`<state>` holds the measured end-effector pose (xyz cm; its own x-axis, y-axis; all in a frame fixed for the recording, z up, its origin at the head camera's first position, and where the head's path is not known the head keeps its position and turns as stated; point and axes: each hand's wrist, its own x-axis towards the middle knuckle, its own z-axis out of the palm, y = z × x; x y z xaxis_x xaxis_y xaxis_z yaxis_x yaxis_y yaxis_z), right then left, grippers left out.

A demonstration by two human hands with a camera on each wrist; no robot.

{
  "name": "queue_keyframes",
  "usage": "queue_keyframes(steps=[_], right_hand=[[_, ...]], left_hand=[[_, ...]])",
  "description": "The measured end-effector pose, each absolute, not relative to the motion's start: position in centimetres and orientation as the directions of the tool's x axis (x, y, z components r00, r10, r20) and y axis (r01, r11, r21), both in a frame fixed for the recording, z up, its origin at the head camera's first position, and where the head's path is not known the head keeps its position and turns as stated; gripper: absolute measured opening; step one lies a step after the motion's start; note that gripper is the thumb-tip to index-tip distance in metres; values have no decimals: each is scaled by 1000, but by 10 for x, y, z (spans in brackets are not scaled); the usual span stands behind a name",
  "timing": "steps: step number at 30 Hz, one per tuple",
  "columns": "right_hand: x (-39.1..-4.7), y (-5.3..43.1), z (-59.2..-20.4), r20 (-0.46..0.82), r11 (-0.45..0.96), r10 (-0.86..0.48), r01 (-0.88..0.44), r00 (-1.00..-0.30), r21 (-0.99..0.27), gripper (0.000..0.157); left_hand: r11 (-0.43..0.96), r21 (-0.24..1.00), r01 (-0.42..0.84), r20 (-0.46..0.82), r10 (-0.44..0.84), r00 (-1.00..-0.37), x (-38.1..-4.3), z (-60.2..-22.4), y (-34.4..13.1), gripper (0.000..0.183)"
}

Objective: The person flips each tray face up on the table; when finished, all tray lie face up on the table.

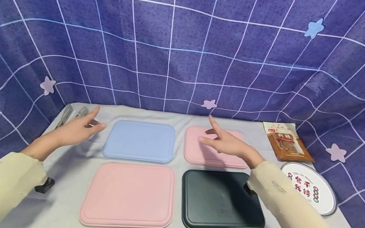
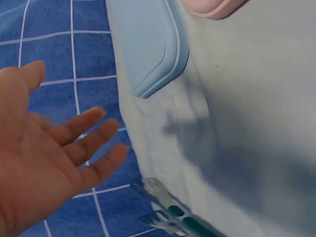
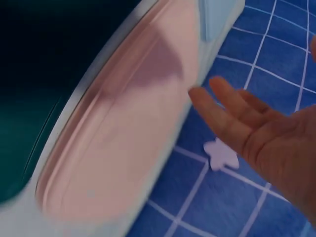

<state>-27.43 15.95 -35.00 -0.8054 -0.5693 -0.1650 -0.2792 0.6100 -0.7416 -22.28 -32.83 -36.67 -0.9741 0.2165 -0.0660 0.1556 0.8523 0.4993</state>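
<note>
My left hand (image 1: 77,129) hovers with fingers spread, left of a light blue rectangular board (image 1: 140,141) with a raised rim. In the left wrist view its palm (image 2: 37,163) shows, holding nothing. Beside this hand lie two slim utensils (image 2: 185,217) with silvery ends and green on their handles; in the head view it partly covers them. My right hand (image 1: 226,140) is above the smaller pink board (image 1: 195,151), its index finger extended and nothing in its grasp. Fingers slightly bent, the same hand (image 3: 256,128) shows in the right wrist view.
A larger pink board (image 1: 130,196) and a dark green board (image 1: 222,201) lie in the front row. On the right are a brown food packet (image 1: 287,142) and a white oval plate (image 1: 310,188) with red characters. A blue gridded cloth (image 1: 186,64) hangs behind the table.
</note>
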Motion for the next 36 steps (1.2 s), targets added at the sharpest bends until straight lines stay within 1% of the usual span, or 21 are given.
queue_keyframes(steps=[2,5,9,14,19,22,26,30,36], right_hand=[[-283,141,-354,-246,572,-581,-174,-776,-802,97],[-293,117,-357,-328,551,-579,-62,-746,-832,98],[-301,94,-364,-397,580,-574,-13,-716,-815,100],[-307,68,-375,-491,629,-563,41,-665,-776,105],[-311,52,-383,-572,675,-532,95,-624,-732,105],[-313,47,-385,-591,683,-518,117,-619,-721,105],[-315,40,-390,-605,684,-505,142,-615,-716,108],[-319,35,-395,-618,688,-476,173,-626,-704,109],[-323,30,-397,-639,685,-418,238,-645,-688,105]], left_hand=[[828,546,126,-125,230,-965,-224,-369,-332,83],[799,597,67,-227,249,-942,-225,-372,-334,78],[760,650,-11,-329,268,-905,-231,-379,-332,79],[743,667,-54,-380,276,-883,-234,-390,-333,79],[711,693,-120,-435,280,-856,-236,-403,-331,84],[710,686,-157,-474,272,-838,-237,-408,-328,88],[747,642,-173,-509,246,-825,-237,-410,-324,91],[761,627,-166,-507,237,-829,-238,-411,-323,91],[750,641,-164,-481,226,-847,-241,-415,-323,90]])
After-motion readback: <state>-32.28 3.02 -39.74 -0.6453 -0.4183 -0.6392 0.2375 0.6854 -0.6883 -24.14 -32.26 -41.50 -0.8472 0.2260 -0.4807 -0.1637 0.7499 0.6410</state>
